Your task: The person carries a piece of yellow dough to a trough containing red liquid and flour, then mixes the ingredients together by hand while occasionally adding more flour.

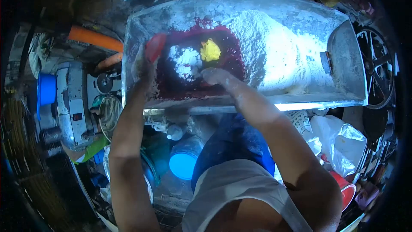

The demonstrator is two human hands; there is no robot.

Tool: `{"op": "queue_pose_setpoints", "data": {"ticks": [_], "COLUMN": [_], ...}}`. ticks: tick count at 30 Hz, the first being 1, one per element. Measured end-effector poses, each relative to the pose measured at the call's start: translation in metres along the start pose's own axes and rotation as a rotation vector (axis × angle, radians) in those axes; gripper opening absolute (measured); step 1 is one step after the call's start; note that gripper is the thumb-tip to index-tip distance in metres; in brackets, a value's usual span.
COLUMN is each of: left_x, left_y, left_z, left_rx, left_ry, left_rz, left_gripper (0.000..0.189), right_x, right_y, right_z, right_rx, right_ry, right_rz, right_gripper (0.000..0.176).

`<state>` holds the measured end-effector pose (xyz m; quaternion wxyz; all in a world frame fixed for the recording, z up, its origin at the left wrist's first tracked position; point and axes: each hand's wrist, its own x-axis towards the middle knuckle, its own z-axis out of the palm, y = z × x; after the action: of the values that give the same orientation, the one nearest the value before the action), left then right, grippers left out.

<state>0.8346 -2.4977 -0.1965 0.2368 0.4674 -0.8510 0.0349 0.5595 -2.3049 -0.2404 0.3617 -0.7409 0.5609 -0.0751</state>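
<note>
A long metal trough (184, 111) lies in front of me. On its left side is a dark red, wet-looking pool (180, 91). A mound of white powder (187, 62) and a smaller yellow lump (210, 50) sit in the pool. My left hand (148, 69) is by the trough's left wall, closed on a red plastic piece (155, 47) whose exact kind I cannot make out. My right hand (218, 77), dusted white, is low over the pool, just below the yellow lump and beside the white mound. Its fingertips are blurred and partly hidden.
A big heap of white flour-like powder (281, 53) fills the trough's right part. A spoked wheel (377, 66) stands beyond its right end. To the left are a grey machine (71, 103) and an orange pipe (95, 38). Below are a blue-lidded tub (183, 166) and plastic bags (343, 139).
</note>
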Motion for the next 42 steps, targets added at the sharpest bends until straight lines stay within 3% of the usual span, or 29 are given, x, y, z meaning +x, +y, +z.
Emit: {"op": "queue_pose_setpoints", "data": {"ticks": [1,2,3,4,6,7,10,11,12,13,15,16,17,19,20,22,24,25,29,30,35,37,39,42], "left_x": [0.008,0.032,0.040,0.048,0.084,0.087,0.116,0.133,0.150,0.166,0.201,0.222,0.260,0.323,0.344,0.385,0.407,0.410,0.358,0.355,0.355,0.357,0.349,0.348], "left_y": [-0.001,-0.006,0.043,0.096,0.111,0.169,0.260,0.275,0.297,0.319,0.371,0.389,0.381,0.370,0.374,0.383,0.392,0.396,0.467,0.473,0.472,0.475,0.478,0.478], "left_z": [0.011,-0.015,-0.055,-0.099,-0.097,-0.129,-0.165,-0.169,-0.183,-0.198,-0.228,-0.227,-0.198,-0.170,-0.168,-0.152,-0.129,-0.124,-0.170,-0.170,-0.163,-0.162,-0.168,-0.166], "left_rx": [0.072,-0.122,-0.259,-0.395,-0.487,-0.326,-0.450,-0.428,-0.613,-0.796,-1.247,-1.330,-1.360,-1.373,-0.826,-0.265,-0.711,-0.860,-1.727,-1.891,-2.020,-2.020,-2.062,-2.019], "left_ry": [0.103,-0.123,-0.135,-0.146,-0.233,-0.066,0.080,0.209,0.122,0.040,-0.201,-0.132,-0.229,-0.331,-0.185,-0.036,-0.011,-0.004,-0.323,-0.403,-0.510,-0.513,-0.451,-0.470], "left_rz": [0.085,-0.005,-0.027,-0.051,0.080,0.114,0.085,0.345,0.330,0.303,-0.069,-0.116,0.117,0.357,0.571,0.746,0.838,0.869,-0.218,-0.532,-0.446,-0.448,-0.593,-0.545], "left_gripper": [0.048,0.041,0.038,0.041,0.040,0.035,0.032,0.033,0.035,0.039,0.042,0.036,0.038,0.040,0.041,0.042,0.039,0.039,0.046,0.048,0.051,0.050,0.050,0.051], "right_x": [0.012,0.012,0.001,0.026,0.073,0.067,0.024,0.016,0.009,0.000,0.009,0.014,0.020,0.027,0.030,0.030,0.023,0.021,0.023,0.020,-0.020,-0.020,-0.006,0.025], "right_y": [0.013,0.007,0.006,0.025,0.062,0.060,0.013,0.004,-0.006,-0.012,-0.002,0.004,0.006,0.008,0.008,0.005,-0.004,-0.006,-0.007,-0.013,-0.044,-0.042,-0.034,-0.016], "right_z": [0.014,0.006,-0.002,0.036,0.109,0.100,0.030,0.014,-0.002,-0.013,0.005,0.015,0.021,0.032,0.037,0.030,0.013,0.011,0.019,0.011,-0.041,-0.035,-0.016,0.021], "right_rx": [-0.026,0.039,0.110,0.056,-0.091,-0.367,-0.385,-0.354,-0.325,-0.268,-0.195,-0.159,-0.144,-0.123,-0.117,-0.109,-0.356,-0.354,-0.128,-0.147,-0.030,0.062,0.042,-0.028], "right_ry": [0.015,-0.119,-0.164,0.048,0.497,0.505,0.148,0.029,-0.086,-0.126,-0.049,-0.012,0.015,0.049,0.094,0.144,-0.098,-0.099,0.074,0.006,-0.190,-0.021,0.005,0.073], "right_rz": [-0.106,0.004,-0.025,-0.088,-0.166,-0.292,-0.231,-0.185,-0.135,-0.138,-0.174,-0.193,-0.156,-0.119,-0.092,-0.064,-0.091,-0.089,-0.071,-0.066,-0.023,-0.040,-0.030,-0.003], "right_gripper": [0.027,0.040,0.048,0.049,0.052,0.032,0.019,0.020,0.021,0.028,0.034,0.038,0.042,0.047,0.052,0.056,0.058,0.058,0.056,0.055,0.052,0.052,0.053,0.057]}}
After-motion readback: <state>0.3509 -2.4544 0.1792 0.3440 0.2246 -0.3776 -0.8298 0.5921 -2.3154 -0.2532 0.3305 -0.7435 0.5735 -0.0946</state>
